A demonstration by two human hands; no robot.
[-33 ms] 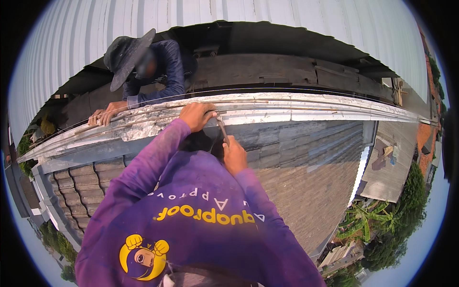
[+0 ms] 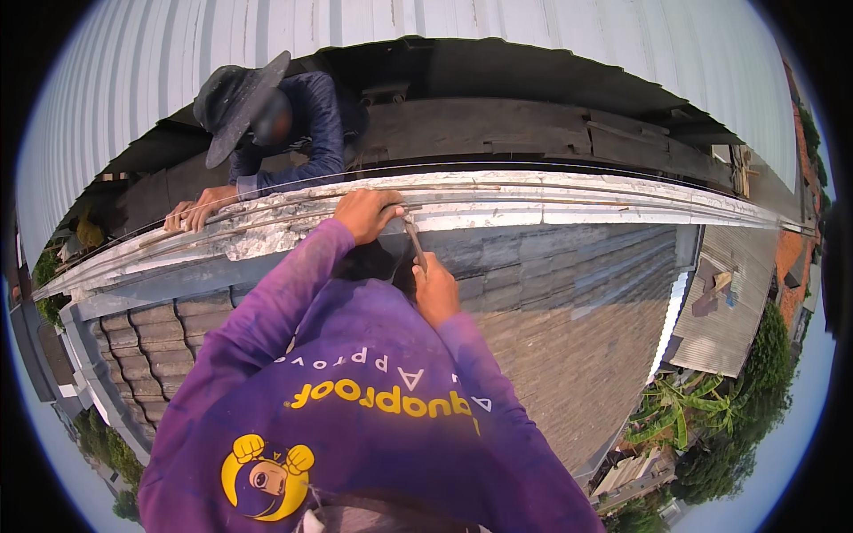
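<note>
My left hand (image 2: pixel 362 216) is closed over thin steel rods (image 2: pixel 462 187) that run along the top of a white block wall (image 2: pixel 506 213). Its thumb and forefinger come close to the upper end of a slim metal hand tool (image 2: pixel 414 240). Lower and to the right, my right hand (image 2: pixel 436 290) is wrapped round that tool's lower end. The tool stands tilted against the wall's near side; its exact kind is hard to make out. Part of its working end is hidden by my left hand.
Across the wall at the left, a co-worker in a dark hat (image 2: pixel 235 102) rests both hands (image 2: pixel 203 210) on its rough top. A taut string (image 2: pixel 533 163) runs along it. Corrugated metal roofing (image 2: pixel 444 19) hangs above. A tiled roof (image 2: pixel 551 329) slopes below me.
</note>
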